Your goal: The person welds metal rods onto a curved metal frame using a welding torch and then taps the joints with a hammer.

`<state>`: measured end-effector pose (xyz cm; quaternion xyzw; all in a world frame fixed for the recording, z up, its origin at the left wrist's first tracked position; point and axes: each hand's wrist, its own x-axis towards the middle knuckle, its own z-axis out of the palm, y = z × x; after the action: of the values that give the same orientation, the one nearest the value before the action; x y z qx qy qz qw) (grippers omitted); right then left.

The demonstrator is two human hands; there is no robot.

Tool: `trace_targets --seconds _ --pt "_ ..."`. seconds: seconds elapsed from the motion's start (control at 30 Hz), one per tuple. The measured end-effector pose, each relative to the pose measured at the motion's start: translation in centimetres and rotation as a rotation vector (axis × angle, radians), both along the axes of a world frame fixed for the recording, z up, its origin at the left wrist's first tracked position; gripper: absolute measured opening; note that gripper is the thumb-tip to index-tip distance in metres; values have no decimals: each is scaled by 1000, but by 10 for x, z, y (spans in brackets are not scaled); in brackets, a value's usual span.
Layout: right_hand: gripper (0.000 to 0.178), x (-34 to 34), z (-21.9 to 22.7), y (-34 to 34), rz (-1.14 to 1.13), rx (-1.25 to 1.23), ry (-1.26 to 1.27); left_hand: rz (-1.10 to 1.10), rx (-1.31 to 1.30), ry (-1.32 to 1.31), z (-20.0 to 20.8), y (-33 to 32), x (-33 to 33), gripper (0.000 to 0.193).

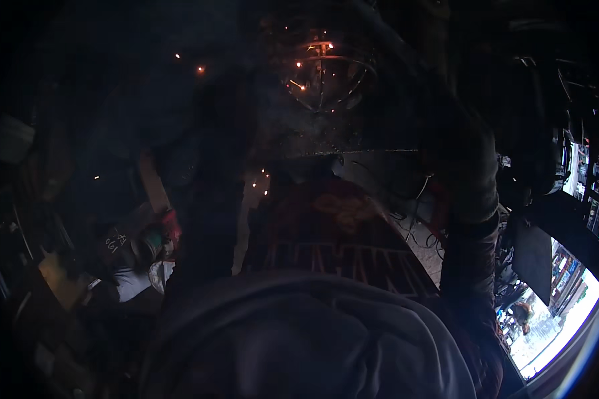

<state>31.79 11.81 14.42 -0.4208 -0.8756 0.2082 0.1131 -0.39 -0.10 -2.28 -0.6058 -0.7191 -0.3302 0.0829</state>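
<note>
The scene is very dark. At the top centre, a round, basket-like frame of thin curved bars (322, 83) shows faintly by the glow of orange sparks (303, 87). It is over a dark work surface (339, 136) whose near edge catches some light. My right arm, in a dark sleeve (476, 193), reaches up along the right side and bends inward at the top. A dark shape left of centre may be my left arm. Both hands are lost in the darkness, so their fingers and anything they hold cannot be made out.
Thin cables (416, 216) lie on the floor below the work surface. To the left are a board (154, 186), a yellowish box-like thing (60, 276) and red and green clutter (156, 236). A dark panel (534, 256) stands before a bright opening (562, 332) on the right.
</note>
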Motion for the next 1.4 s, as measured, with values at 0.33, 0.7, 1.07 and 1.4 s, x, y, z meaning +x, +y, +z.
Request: trace_targets --seconds 0.33,0.7,1.07,1.4 --pt "61 -22 8 -10 -76 58 -68 35 28 127 13 1 4 18" --pt "52 -19 -7 -10 -10 81 38 49 -112 17 20 -3 4 27" --pt "50 -15 -19 -6 91 343 73 16 -70 99 13 -1 4 30" --pt "59 -7 -14 -10 -138 -83 316 -7 -92 292 -8 -9 -6 34"
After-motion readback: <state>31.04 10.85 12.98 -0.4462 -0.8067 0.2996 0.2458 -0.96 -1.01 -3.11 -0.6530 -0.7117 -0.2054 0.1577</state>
